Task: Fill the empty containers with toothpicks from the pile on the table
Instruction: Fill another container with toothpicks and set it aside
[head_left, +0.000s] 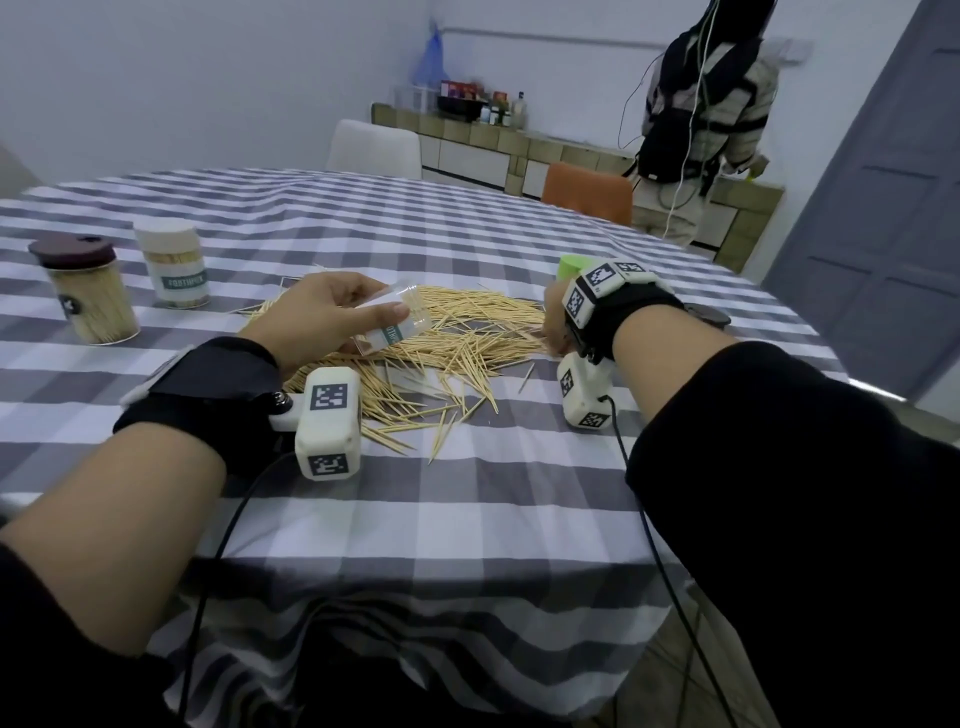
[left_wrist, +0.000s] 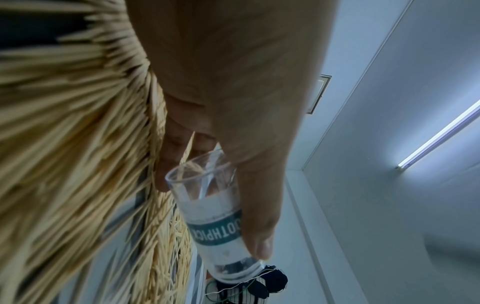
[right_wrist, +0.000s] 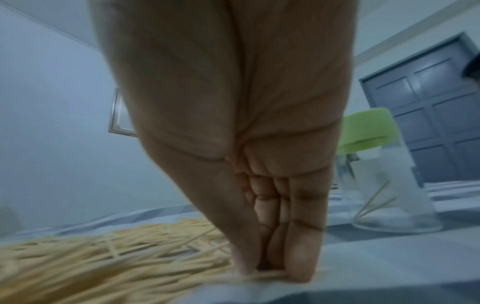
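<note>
My left hand (head_left: 387, 301) grips a clear, empty toothpick container (head_left: 400, 325) with a teal label, tilted on its side just above the pile of toothpicks (head_left: 457, 332). In the left wrist view the container (left_wrist: 215, 222) lies between thumb and fingers, its open mouth towards the palm, beside the pile (left_wrist: 64, 144). My right hand (head_left: 553, 327) points down at the pile's right edge. There its thumb and fingers (right_wrist: 272, 267) press together on a few toothpicks against the cloth, next to the pile (right_wrist: 103, 257). A green-lidded clear container (right_wrist: 384, 185) stands behind it.
Two filled containers stand at the left, one brown-lidded (head_left: 88, 291), one white-lidded (head_left: 174, 265). A dark lid (head_left: 706, 314) lies right of my right wrist. The checked tablecloth (head_left: 467, 519) hangs over the near edge. A person (head_left: 696, 114) stands at the far counter behind an orange chair (head_left: 587, 192).
</note>
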